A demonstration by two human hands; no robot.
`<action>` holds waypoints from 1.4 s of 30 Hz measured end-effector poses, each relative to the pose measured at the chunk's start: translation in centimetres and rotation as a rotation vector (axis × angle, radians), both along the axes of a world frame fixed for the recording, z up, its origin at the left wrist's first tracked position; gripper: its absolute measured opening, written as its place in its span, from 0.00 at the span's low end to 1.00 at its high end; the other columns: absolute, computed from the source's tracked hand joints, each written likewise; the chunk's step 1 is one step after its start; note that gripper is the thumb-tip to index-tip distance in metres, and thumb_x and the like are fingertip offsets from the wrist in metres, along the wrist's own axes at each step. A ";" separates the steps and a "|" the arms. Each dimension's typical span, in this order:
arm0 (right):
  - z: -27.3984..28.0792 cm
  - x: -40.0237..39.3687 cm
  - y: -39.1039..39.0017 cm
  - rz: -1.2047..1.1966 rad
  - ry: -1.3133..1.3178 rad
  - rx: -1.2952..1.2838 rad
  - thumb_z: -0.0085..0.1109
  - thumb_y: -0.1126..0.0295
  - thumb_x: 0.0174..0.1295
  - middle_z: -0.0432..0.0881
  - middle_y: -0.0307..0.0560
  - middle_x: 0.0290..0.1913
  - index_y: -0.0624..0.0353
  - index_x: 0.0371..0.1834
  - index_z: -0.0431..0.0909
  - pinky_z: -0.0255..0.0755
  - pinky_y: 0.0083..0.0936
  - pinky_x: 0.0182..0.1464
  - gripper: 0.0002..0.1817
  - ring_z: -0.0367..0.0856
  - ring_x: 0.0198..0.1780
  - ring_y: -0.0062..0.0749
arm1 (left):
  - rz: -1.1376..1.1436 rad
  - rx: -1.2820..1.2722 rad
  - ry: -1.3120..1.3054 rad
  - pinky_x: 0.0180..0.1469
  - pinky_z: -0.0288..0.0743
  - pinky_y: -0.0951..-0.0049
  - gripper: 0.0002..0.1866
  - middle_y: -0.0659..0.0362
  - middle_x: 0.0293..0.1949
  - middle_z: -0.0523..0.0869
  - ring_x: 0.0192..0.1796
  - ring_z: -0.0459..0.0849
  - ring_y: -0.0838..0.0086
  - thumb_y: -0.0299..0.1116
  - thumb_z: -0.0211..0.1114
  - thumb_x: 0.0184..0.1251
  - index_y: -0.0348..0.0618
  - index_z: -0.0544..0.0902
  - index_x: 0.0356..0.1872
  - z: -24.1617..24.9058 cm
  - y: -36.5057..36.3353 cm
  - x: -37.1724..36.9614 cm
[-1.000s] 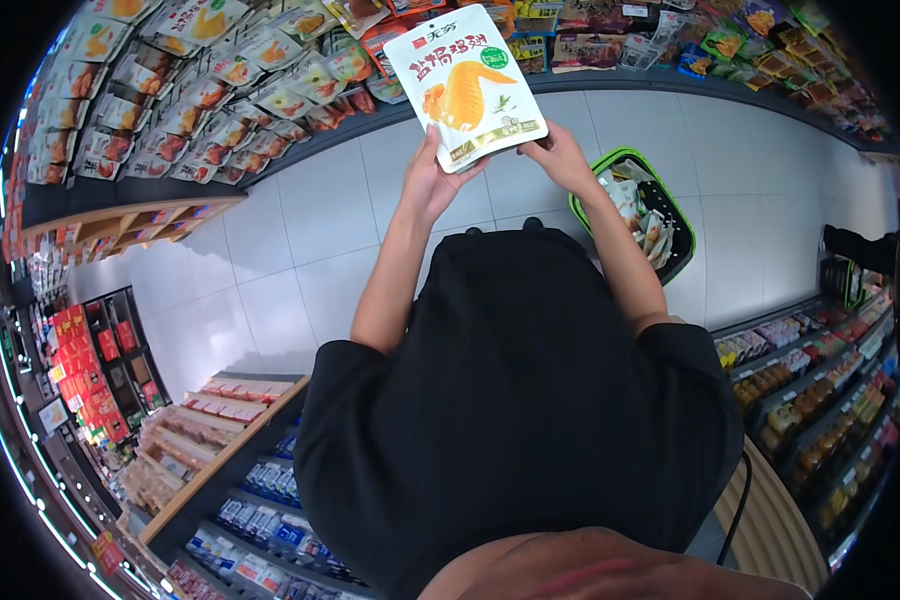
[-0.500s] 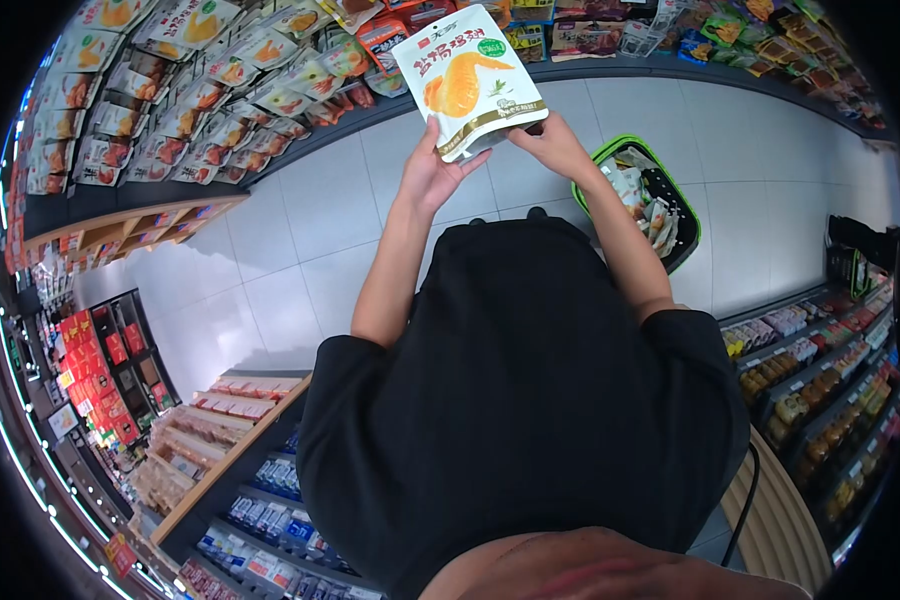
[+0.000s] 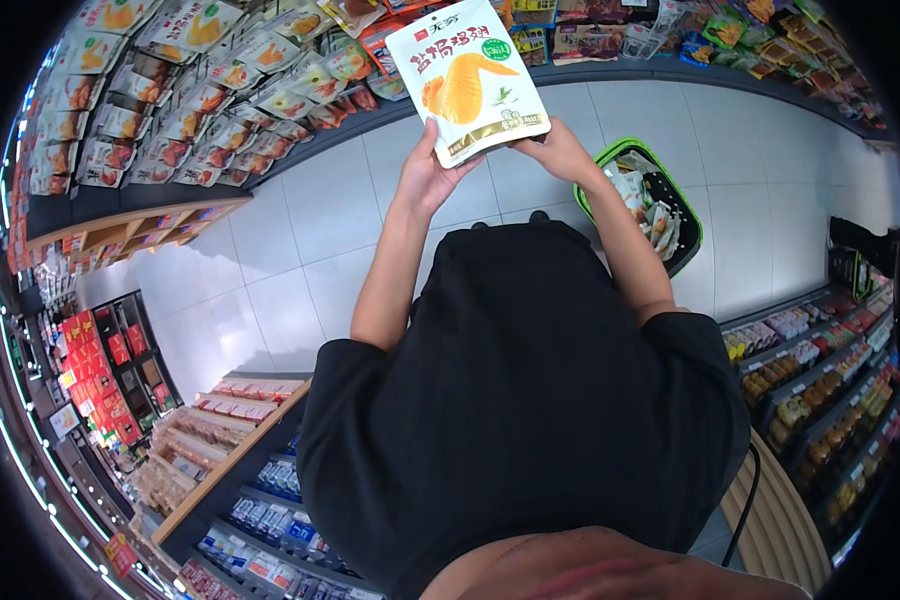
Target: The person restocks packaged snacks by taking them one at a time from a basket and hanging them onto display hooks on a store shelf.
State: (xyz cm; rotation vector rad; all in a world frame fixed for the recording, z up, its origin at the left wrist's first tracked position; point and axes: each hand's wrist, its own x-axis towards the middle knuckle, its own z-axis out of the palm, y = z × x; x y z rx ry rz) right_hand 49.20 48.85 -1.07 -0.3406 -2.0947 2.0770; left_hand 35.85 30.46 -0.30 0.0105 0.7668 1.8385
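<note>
Both of my hands hold up a white snack pouch (image 3: 468, 85) with an orange chicken wing and Chinese print on its front. My left hand (image 3: 435, 172) grips the pouch's lower left corner, thumb on the front face and the other fingers beneath it. At the lower right corner, my right hand (image 3: 558, 152) pinches the edge; its fingertips are partly hidden behind the pouch. A green-rimmed black shopping basket (image 3: 692, 215) with several packets in it stands on the floor beside my right forearm.
Shelves of hanging snack packets (image 3: 185, 95) curve along the front and left. Grey tiled floor (image 3: 300, 240) lies between them and me. A rack of blue and white packs (image 3: 270, 515) is behind on the left, and shelves of packaged goods (image 3: 820, 400) stand at the right.
The pouch's bottom edge has tilted, so its front now faces me more flatly and the gold band shows brighter. My hands stay at its lower corners, with little movement.
</note>
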 end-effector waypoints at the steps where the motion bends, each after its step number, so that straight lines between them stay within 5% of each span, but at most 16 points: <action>1: 0.0 0.0 0.0 -0.001 -0.009 -0.012 0.59 0.75 0.58 0.84 0.45 0.42 0.66 0.48 0.79 0.71 0.23 0.50 0.15 0.79 0.44 0.23 | -0.005 -0.001 0.025 0.63 0.70 0.54 0.27 0.49 0.64 0.70 0.63 0.73 0.58 0.48 0.39 0.76 0.40 0.60 0.67 0.2 0.0 0.0; 18: -0.8 0.6 0.2 -0.071 -0.040 0.106 0.61 0.75 0.57 0.84 0.47 0.47 0.65 0.49 0.79 0.71 0.25 0.52 0.16 0.80 0.48 0.25 | 0.015 0.059 0.089 0.65 0.67 0.61 0.24 0.55 0.64 0.71 0.64 0.72 0.66 0.45 0.42 0.76 0.43 0.62 0.66 1.9 -0.1 0.7; 30: -2.0 0.9 0.2 -0.102 0.004 0.073 0.59 0.80 0.55 0.86 0.45 0.44 0.64 0.45 0.82 0.73 0.24 0.50 0.13 0.81 0.46 0.23 | 0.119 0.113 0.134 0.67 0.63 0.63 0.24 0.54 0.63 0.72 0.65 0.71 0.66 0.42 0.44 0.76 0.36 0.64 0.64 2.6 1.0 1.2; 42: -2.4 0.4 0.9 -0.057 0.060 -0.037 0.60 0.81 0.55 0.86 0.44 0.44 0.64 0.44 0.82 0.73 0.22 0.49 0.13 0.81 0.45 0.21 | 0.128 0.104 0.310 0.63 0.68 0.66 0.24 0.52 0.60 0.75 0.61 0.75 0.67 0.43 0.45 0.76 0.33 0.65 0.62 3.3 1.6 1.2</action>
